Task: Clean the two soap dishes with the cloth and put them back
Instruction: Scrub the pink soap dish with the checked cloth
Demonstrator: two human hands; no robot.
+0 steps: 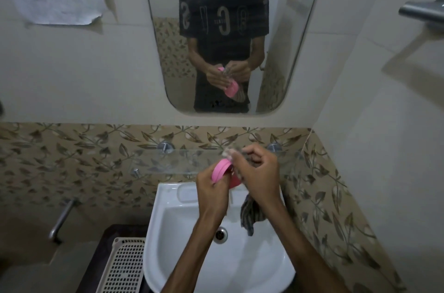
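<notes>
We are gripping a pink soap dish (219,171) in our left hand (211,190) above the white washbasin (168,218), with our right hand (255,172) pinching the striped cloth (249,217) against it. Behind them, a glass shelf (177,160) is spanning the leaf-patterned tiles (72,158). The mirror (276,52) is reflecting reversed shirt lettering we cannot read.

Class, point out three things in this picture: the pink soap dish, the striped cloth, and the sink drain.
pink soap dish (219,171): head view, on its pink outer rim, above the left hand.
striped cloth (249,214): head view, on the hanging fold below the right hand.
sink drain (219,234): head view, on the metal ring in the basin.
</notes>
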